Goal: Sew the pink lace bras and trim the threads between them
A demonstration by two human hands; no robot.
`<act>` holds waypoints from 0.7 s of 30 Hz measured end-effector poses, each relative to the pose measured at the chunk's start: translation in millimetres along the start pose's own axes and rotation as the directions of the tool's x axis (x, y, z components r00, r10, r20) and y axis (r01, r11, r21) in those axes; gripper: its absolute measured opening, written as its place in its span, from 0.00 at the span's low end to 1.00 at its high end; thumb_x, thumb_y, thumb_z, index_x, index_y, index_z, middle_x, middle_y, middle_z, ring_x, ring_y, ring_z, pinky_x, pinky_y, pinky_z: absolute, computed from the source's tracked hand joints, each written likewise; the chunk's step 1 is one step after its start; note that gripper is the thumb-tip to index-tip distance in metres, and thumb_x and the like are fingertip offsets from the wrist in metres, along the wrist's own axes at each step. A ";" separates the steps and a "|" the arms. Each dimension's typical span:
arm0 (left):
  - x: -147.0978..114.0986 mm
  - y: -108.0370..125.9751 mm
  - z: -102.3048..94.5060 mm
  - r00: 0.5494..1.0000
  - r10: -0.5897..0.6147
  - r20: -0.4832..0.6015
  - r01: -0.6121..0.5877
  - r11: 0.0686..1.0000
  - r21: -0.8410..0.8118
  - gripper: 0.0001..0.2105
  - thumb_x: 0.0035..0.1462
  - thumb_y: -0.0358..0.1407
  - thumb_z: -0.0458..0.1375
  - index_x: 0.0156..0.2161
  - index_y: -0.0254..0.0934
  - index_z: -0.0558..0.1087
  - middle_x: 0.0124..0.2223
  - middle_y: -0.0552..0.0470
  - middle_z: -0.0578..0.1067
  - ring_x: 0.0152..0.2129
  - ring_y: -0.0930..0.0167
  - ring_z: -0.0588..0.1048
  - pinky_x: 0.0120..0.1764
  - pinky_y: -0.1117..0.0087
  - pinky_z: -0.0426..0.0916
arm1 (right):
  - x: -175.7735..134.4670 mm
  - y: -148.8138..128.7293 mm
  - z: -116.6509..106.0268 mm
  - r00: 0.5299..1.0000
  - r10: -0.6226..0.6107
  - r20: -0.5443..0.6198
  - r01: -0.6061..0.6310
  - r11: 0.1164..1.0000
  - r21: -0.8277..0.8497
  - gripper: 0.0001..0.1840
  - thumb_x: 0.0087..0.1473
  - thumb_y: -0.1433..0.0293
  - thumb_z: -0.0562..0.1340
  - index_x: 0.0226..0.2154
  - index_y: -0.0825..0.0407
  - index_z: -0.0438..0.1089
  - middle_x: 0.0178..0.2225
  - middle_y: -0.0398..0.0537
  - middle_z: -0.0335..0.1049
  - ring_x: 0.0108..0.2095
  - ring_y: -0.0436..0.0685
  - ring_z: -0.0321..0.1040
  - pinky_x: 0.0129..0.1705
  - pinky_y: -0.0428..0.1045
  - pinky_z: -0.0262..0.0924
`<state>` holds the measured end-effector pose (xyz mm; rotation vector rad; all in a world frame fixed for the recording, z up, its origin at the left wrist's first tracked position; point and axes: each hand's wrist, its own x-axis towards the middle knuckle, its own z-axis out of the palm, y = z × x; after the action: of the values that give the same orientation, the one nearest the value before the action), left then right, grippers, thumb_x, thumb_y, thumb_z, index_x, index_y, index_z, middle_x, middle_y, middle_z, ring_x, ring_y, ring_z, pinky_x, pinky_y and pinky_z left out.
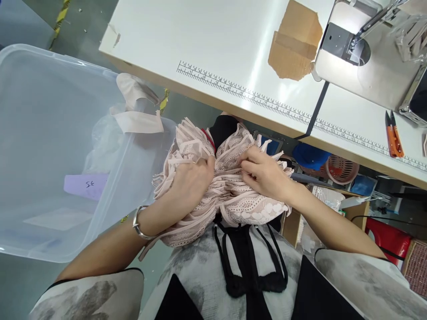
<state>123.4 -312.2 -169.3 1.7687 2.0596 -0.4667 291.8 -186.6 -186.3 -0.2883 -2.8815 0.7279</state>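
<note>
A thick bundle of pale pink lace bras (253,209) lies across my lap, its many layers stacked and fanned out at both sides. My left hand (195,180) is closed on the left half of the bundle, fingertips sunk into the lace. On the right half, my right hand (260,171) has curled fingers pinching the lace edges near the middle. Both hands press into the same bundle, a short gap apart. Some fingertips are hidden in the folds.
A translucent plastic bin (110,200) stands at left, with pale fabric pieces (140,121) over its rim and a purple paper (86,186) inside. Ahead is a white table (213,40) with a printed ruler, cardboard (295,42), a sewing machine (347,49) and orange thread snips (393,135).
</note>
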 end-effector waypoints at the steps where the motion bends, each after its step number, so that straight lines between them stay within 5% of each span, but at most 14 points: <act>1: 1.2 0.9 1.7 0.999 0.045 -0.020 -0.044 0.999 0.016 0.16 0.56 0.20 0.42 0.46 0.27 0.67 0.36 0.35 0.75 0.27 0.60 0.76 0.27 0.67 0.60 | -2.6 0.7 0.9 0.999 0.007 0.031 -0.008 1.000 0.028 0.10 0.57 0.76 0.51 0.25 0.52 0.59 0.29 0.47 0.63 0.29 0.51 0.58 0.30 0.46 0.51; 6: 12.9 -2.7 15.9 0.901 0.382 -0.207 -0.384 0.923 0.035 0.14 0.58 0.21 0.44 0.41 0.31 0.70 0.41 0.39 0.73 0.37 0.61 0.73 0.41 0.60 0.64 | -14.2 -0.4 3.7 0.994 0.110 0.023 -0.110 0.994 -0.009 0.09 0.56 0.76 0.52 0.25 0.52 0.55 0.19 0.37 0.51 0.19 0.46 0.46 0.23 0.45 0.41; 10: 26.0 -13.9 32.3 0.836 0.449 -0.315 -0.514 0.842 -0.163 0.11 0.55 0.23 0.48 0.39 0.33 0.72 0.42 0.43 0.73 0.41 0.62 0.70 0.44 0.62 0.63 | -17.1 -4.8 2.0 0.992 0.099 -0.084 -0.101 0.995 -0.024 0.11 0.57 0.76 0.52 0.24 0.52 0.54 0.19 0.37 0.52 0.19 0.46 0.47 0.23 0.45 0.42; 13: 32.0 -18.4 40.3 0.865 0.412 -0.285 -0.491 0.808 -0.324 0.10 0.51 0.23 0.50 0.33 0.35 0.72 0.35 0.49 0.76 0.36 0.65 0.71 0.43 0.64 0.63 | -14.7 -7.2 1.2 0.990 -0.021 -0.137 0.006 0.994 -0.109 0.11 0.57 0.77 0.54 0.24 0.52 0.56 0.26 0.44 0.64 0.28 0.51 0.58 0.31 0.47 0.54; 16: 33.0 -16.6 39.5 0.933 0.281 -0.225 -0.355 0.824 -0.442 0.09 0.49 0.25 0.51 0.31 0.37 0.72 0.28 0.52 0.75 0.28 0.67 0.71 0.37 0.67 0.62 | -11.0 -8.3 1.6 0.987 -0.149 -0.053 0.143 0.984 -0.106 0.06 0.58 0.77 0.53 0.31 0.53 0.63 0.43 0.54 0.68 0.43 0.58 0.61 0.41 0.52 0.59; 21: 33.4 -8.9 23.0 0.993 0.037 -0.114 -0.100 0.779 -0.619 0.05 0.49 0.28 0.55 0.30 0.37 0.72 0.28 0.54 0.76 0.27 0.68 0.72 0.30 0.71 0.60 | -6.9 -10.8 0.2 0.995 -0.045 0.088 0.055 0.991 -0.118 0.16 0.59 0.69 0.58 0.49 0.55 0.64 0.51 0.59 0.62 0.45 0.60 0.60 0.39 0.54 0.61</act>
<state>111.9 -296.0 -205.7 1.4547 1.8877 0.3166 296.8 -197.5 -182.1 -0.2028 -3.0075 0.5719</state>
